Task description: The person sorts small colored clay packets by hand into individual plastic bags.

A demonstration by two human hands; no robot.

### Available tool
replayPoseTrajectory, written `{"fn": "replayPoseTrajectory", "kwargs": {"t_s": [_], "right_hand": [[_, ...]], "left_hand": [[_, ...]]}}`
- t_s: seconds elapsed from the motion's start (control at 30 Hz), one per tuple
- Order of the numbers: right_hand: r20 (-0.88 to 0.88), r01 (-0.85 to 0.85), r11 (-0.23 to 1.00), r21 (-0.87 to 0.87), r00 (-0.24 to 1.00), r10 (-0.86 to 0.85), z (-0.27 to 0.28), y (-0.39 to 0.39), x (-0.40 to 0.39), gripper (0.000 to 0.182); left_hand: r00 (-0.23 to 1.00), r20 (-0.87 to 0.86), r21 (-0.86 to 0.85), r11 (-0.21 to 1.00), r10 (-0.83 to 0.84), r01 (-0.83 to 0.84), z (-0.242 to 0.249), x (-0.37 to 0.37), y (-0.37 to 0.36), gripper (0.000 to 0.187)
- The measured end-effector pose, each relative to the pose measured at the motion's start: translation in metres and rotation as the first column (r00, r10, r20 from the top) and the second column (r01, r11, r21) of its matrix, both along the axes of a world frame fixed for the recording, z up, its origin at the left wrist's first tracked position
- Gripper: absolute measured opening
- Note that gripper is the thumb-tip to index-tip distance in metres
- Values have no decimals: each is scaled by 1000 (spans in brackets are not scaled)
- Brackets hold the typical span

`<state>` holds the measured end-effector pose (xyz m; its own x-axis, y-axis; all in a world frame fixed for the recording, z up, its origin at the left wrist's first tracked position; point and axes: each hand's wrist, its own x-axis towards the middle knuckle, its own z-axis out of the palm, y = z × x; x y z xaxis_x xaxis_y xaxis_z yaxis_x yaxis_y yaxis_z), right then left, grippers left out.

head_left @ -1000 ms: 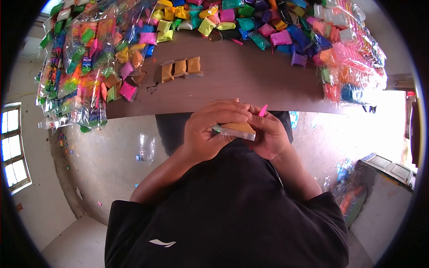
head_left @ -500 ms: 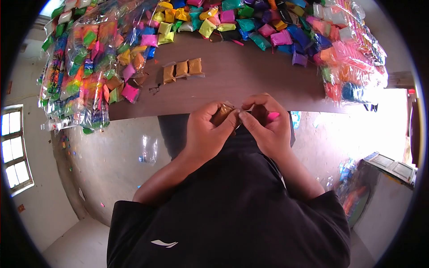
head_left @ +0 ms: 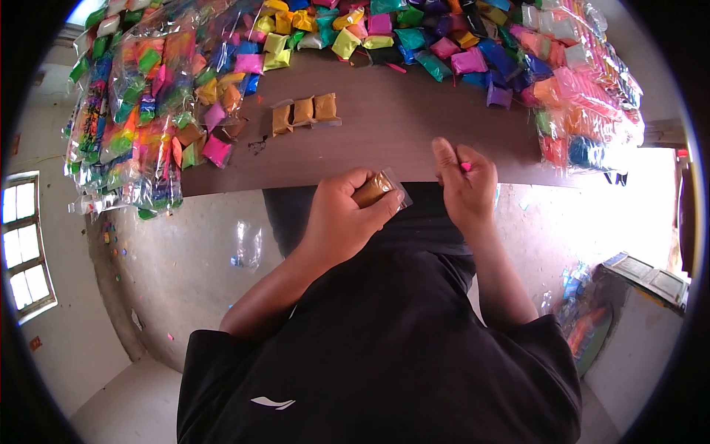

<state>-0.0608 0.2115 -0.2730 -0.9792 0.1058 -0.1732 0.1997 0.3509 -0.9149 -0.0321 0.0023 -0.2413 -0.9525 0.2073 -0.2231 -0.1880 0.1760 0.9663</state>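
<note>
My left hand (head_left: pixel 340 218) is closed around a brown-gold packet (head_left: pixel 373 189) with a clear plastic edge, near the table's front edge. To its right, my right hand (head_left: pixel 470 185) is raised apart from it, fingers curled round a small pink object (head_left: pixel 465 166) that shows only in part. Three similar packets (head_left: pixel 303 111) lie side by side on the brown table (head_left: pixel 384 133), beyond my left hand. Next to them is a small dark thing (head_left: pixel 257 146), too small to make out.
Many colourful packets (head_left: pixel 345 43) line the table's far side. Clear bags of coloured packets (head_left: pixel 133 96) stack up at the left, and more bags (head_left: pixel 584 96) at the right. A cabinet (head_left: pixel 643 281) stands at the lower right.
My right hand has come away from the packet, moving right and a little up. The packet remains in my left hand, with its clear edge now exposed.
</note>
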Motion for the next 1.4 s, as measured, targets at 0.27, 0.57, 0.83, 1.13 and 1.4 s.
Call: {"fn": "replayPoseTrajectory", "kwargs": {"t_s": [0.27, 0.57, 0.83, 1.13, 1.4], "right_hand": [[-111, -114, 954, -278, 990, 86, -8, -10, 20, 8], [-316, -268, 946, -181, 927, 202, -11, -38, 56, 36], [-581, -195, 979, 63, 790, 195, -22, -39, 51, 34], [402, 236, 502, -832, 880, 254, 11, -24, 43, 19], [196, 27, 455, -890, 924, 328, -11, -6, 38, 19]], "left_hand": [[943, 332, 403, 901, 21, -162, -19, -6, -2, 21], [731, 630, 428, 669, 261, -608, -29, -4, 11, 24], [754, 587, 438, 668, 294, -601, -30, 5, 21, 23], [806, -488, 335, 925, 335, -182, -52, 11, 6, 17], [645, -756, -9, 988, -106, 152, -28, 22, -14, 29]]}}
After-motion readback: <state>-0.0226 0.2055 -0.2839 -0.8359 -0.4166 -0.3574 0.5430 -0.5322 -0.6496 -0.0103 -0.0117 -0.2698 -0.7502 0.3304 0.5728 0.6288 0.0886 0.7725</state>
